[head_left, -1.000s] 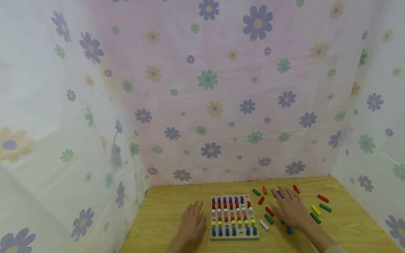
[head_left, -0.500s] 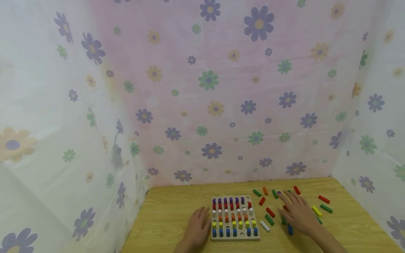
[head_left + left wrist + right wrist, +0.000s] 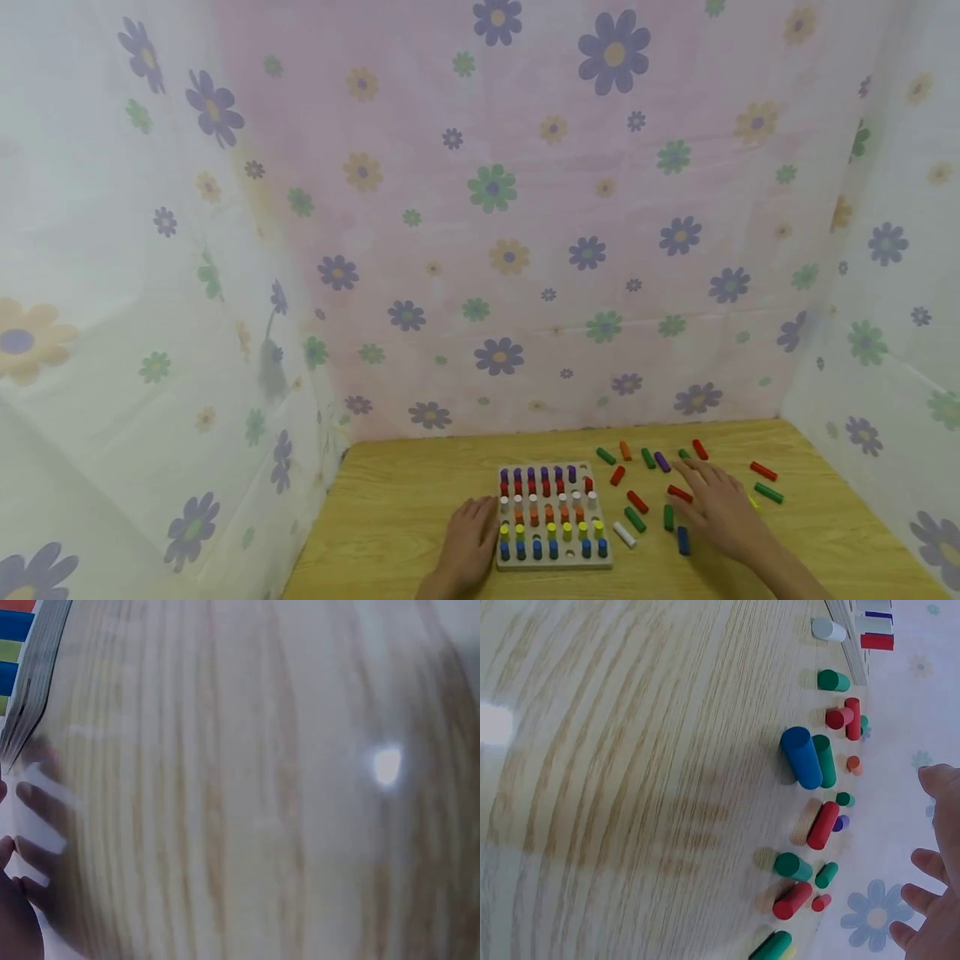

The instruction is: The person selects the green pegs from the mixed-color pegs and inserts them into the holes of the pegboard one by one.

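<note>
A pale pegboard (image 3: 555,562) carries rows of purple, red, white, orange, yellow and blue pegs, with a few bare holes. My left hand (image 3: 468,537) lies beside the board's left edge, its fingertips at that edge and holding nothing. Over the loose pegs hovers my right hand (image 3: 726,512), fingers spread and no peg between them. Closest to it are a red peg (image 3: 680,493), a purple peg (image 3: 662,461) and a green peg (image 3: 668,517). A blue peg (image 3: 683,540) lies just left of the wrist. The hand partly covers a yellow peg (image 3: 753,502).
More loose pegs lie scattered right of the board, among them a white peg (image 3: 624,534), an orange peg (image 3: 626,451) and a red peg (image 3: 763,471). Flowered cloth (image 3: 510,300) walls in the wooden table (image 3: 397,500) at the back and sides.
My left hand has moved right, up to the board's edge. My right hand has shifted right and toward me, uncovering the purple, red and green pegs.
</note>
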Demonstrator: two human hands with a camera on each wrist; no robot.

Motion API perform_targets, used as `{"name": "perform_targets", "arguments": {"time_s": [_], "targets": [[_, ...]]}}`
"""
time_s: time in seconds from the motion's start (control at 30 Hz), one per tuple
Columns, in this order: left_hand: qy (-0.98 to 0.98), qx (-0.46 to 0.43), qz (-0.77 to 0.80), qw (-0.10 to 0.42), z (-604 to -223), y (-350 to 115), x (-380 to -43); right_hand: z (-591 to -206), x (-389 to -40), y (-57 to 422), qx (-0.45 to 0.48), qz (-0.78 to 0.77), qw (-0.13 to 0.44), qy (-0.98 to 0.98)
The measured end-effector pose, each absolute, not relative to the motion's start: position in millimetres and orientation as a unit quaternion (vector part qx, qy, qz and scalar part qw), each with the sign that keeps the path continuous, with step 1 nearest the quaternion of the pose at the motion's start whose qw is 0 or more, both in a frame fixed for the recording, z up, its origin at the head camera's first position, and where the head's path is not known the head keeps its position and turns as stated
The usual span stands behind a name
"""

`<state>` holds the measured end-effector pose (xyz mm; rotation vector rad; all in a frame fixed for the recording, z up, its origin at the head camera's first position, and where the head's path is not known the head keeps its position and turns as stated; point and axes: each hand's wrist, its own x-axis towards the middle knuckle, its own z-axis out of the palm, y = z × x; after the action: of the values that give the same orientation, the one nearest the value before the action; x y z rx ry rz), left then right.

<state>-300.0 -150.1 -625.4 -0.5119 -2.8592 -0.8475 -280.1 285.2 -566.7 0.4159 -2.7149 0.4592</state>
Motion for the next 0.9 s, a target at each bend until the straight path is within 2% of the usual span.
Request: {"name": "perform_targets", "arguments": {"time_s": [0.13,0.6,0.9], "targets": [[-0.942,-0.177,-0.277,0.070,-628.7,-148.7,-299.9,-567.1,-277.2,292.2,0.148,0.158,0.189,-0.958],[-0.960,-0.155,-0.235,0.004,-627.5,-145.3,-299.1,-571.5,-272.3,322.4,0.129,0.192,0.193,-0.953],[-0.961,-0.162,-0.220,0.034,-634.4,-148.2,-300.6,-571.7,-270.7,344.7,0.081,0.244,0.157,-0.953]]}}
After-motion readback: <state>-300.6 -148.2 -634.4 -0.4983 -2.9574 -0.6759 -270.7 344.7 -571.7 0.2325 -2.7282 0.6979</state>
